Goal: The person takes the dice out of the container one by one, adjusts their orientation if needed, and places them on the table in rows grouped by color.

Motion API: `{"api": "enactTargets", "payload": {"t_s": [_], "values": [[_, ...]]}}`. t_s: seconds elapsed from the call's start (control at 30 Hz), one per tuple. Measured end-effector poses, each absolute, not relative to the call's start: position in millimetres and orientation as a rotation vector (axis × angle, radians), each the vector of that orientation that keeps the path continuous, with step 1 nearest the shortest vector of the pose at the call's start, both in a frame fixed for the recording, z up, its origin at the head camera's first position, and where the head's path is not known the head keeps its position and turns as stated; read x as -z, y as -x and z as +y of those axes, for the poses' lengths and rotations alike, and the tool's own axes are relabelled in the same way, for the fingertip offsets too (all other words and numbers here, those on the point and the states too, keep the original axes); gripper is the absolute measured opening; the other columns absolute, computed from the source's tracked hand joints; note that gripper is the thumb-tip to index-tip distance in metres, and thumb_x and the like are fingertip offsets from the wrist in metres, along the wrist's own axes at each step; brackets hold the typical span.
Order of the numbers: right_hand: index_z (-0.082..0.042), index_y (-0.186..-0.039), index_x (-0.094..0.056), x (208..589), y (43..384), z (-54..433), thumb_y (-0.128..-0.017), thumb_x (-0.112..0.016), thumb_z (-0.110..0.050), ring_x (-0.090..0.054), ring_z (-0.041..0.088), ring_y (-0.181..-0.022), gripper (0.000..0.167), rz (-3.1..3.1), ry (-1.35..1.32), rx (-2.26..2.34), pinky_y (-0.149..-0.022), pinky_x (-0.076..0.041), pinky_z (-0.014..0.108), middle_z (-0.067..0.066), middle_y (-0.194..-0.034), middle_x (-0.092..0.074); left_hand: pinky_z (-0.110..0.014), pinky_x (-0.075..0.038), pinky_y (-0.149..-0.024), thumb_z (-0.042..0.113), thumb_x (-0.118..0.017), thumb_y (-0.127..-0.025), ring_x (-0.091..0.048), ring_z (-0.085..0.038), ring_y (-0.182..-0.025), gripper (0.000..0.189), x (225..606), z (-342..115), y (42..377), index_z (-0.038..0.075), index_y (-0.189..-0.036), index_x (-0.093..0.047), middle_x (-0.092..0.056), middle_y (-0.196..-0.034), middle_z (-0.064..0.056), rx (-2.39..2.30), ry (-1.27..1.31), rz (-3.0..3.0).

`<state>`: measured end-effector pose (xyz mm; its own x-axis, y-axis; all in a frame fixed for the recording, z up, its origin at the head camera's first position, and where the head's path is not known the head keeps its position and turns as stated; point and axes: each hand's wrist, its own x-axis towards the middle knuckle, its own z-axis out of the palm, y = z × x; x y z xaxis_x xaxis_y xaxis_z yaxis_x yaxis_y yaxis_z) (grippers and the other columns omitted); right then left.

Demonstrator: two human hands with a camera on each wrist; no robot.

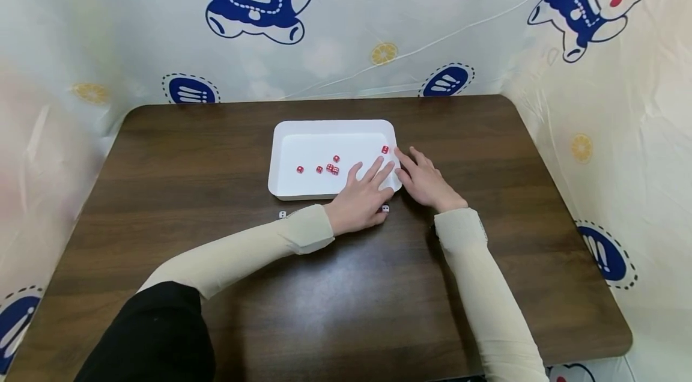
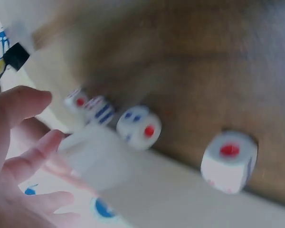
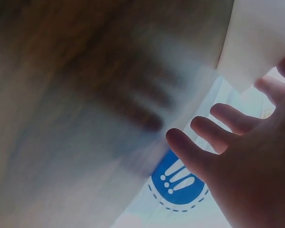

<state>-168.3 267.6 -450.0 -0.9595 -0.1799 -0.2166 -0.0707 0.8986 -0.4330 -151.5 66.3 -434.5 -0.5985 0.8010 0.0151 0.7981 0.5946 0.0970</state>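
My left hand (image 1: 359, 199) spreads its fingers over the front right corner of a white tray (image 1: 286, 130). Several red dice (image 1: 300, 169) lie inside, with one more red die (image 1: 385, 149) near the right end, just past my left fingertips. My right hand (image 1: 427, 182) is at the tray's right edge, its fingers loosely extended and the tips right at the rim. In the left wrist view, several white dice (image 2: 138, 127) stand along the tray's front side, some near my left thumb. A white die (image 1: 385, 208) shows beside the left hand in the head view.
The brown wooden table (image 1: 335, 310) has rounded corners and reaches beyond both arms. Another white die (image 1: 282, 214) sits in front of the tray, right by the left sleeve. A printed curtain (image 1: 346, 27) with cartoon figures hangs behind and around the table.
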Motion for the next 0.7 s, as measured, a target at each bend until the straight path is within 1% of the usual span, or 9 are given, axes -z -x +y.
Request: {"api": "enactTargets", "payload": {"t_s": [0.1, 0.17, 0.2, 0.27, 0.37, 0.43, 0.5, 0.6, 0.7], "values": [[-0.029, -0.155, -0.018, 449.8, 168.5, 266.8, -0.103, -0.035, -0.041, -0.013, 0.041, -0.148, 0.057, 2.821, 0.180, 0.638, -0.112, -0.017, 0.067, 0.017, -0.162, -0.010, -0.058, -0.028, -0.108, 0.036, -0.062, -0.091, -0.014, -0.032, -0.150, 0.026, 417.8, 56.7, 150.5, 0.015, -0.107, -0.063, -0.025, -0.160, -0.014, -0.303, -1.413, 2.824], [-0.027, -0.155, -0.019, 449.5, 168.4, 266.3, -0.103, -0.036, -0.040, -0.013, 0.042, -0.147, 0.057, 2.824, 0.179, 0.641, -0.111, -0.017, 0.067, 0.019, -0.162, -0.011, -0.055, -0.033, -0.105, 0.034, -0.061, -0.092, -0.023, -0.031, -0.148, 0.022, 402.4, 47.7, 151.5, 0.014, -0.102, -0.063, -0.033, -0.156, -0.014, -0.462, -1.371, 2.849], [-0.027, -0.155, -0.019, 449.3, 168.3, 266.0, -0.103, -0.036, -0.040, -0.013, 0.042, -0.147, 0.057, 2.825, 0.174, 0.639, -0.112, -0.017, 0.067, 0.019, -0.162, -0.011, -0.053, -0.036, -0.103, 0.032, -0.061, -0.092, -0.030, -0.030, -0.146, 0.020, 394.5, 42.3, 152.7, 0.014, -0.100, -0.063, -0.038, -0.153, -0.014, -0.552, -1.335, 2.861], [-0.026, -0.155, -0.019, 448.9, 168.8, 265.2, -0.103, -0.036, -0.039, -0.013, 0.042, -0.147, 0.057, 2.827, 0.171, 0.636, -0.112, -0.018, 0.066, 0.019, -0.161, -0.011, -0.049, -0.041, -0.099, 0.029, -0.061, -0.093, -0.046, -0.029, -0.135, 0.018, 380.9, 28.3, 157.4, 0.012, -0.098, -0.064, -0.048, -0.145, -0.013, -0.750, -1.254, 2.879], [-0.025, -0.156, -0.018, 447.5, 169.0, 263.2, -0.103, -0.037, -0.037, -0.012, 0.042, -0.148, 0.057, 2.818, 0.159, 0.642, -0.114, -0.017, 0.064, 0.019, -0.162, -0.010, -0.042, -0.043, -0.099, 0.022, -0.062, -0.093, -0.057, -0.025, -0.121, 0.014, 366.4, 1.8, 165.2, 0.009, -0.098, -0.066, -0.060, -0.131, -0.012, -1.069, -1.095, 2.869], [-0.024, -0.156, -0.018, 446.6, 168.5, 262.0, -0.103, -0.038, -0.036, -0.010, 0.042, -0.148, 0.057, 2.815, 0.149, 0.641, -0.115, -0.016, 0.063, 0.019, -0.162, -0.009, -0.040, -0.044, -0.100, 0.019, -0.062, -0.093, -0.059, -0.025, -0.118, 0.015, 362.1, -18.3, 169.0, 0.007, -0.101, -0.068, -0.062, -0.127, -0.012, -1.228, -0.970, 2.876], [-0.024, -0.156, -0.018, 445.1, 168.1, 260.7, -0.103, -0.038, -0.035, -0.009, 0.042, -0.148, 0.057, 2.812, 0.135, 0.641, -0.115, -0.015, 0.062, 0.019, -0.162, -0.009, -0.040, -0.044, -0.101, 0.018, -0.062, -0.093, -0.058, -0.025, -0.119, 0.018, 363.0, -39.1, 171.8, 0.006, -0.104, -0.068, -0.063, -0.126, -0.012, -1.328, -0.825, 2.908], [-0.023, -0.155, -0.019, 444.1, 167.9, 259.8, -0.103, -0.038, -0.035, -0.007, 0.042, -0.149, 0.057, 2.813, 0.122, 0.637, -0.115, -0.015, 0.062, 0.019, -0.162, -0.008, -0.041, -0.046, -0.091, 0.019, -0.060, -0.095, -0.059, -0.028, -0.105, 0.023, 374.8, -69.2, 173.5, 0.005, -0.111, -0.068, -0.062, -0.128, -0.012, -1.382, -0.589, 2.965], [-0.023, -0.155, -0.021, 444.5, 168.5, 259.1, -0.103, -0.040, -0.034, -0.008, 0.042, -0.149, 0.057, 2.818, 0.123, 0.641, -0.115, -0.016, 0.062, 0.019, -0.162, -0.009, -0.044, -0.047, -0.089, 0.020, -0.056, -0.097, -0.059, -0.030, -0.101, 0.028, 392.6, -94.8, 172.6, 0.004, -0.118, -0.066, -0.059, -0.132, -0.014, -1.414, -0.362, 2.967]]}}
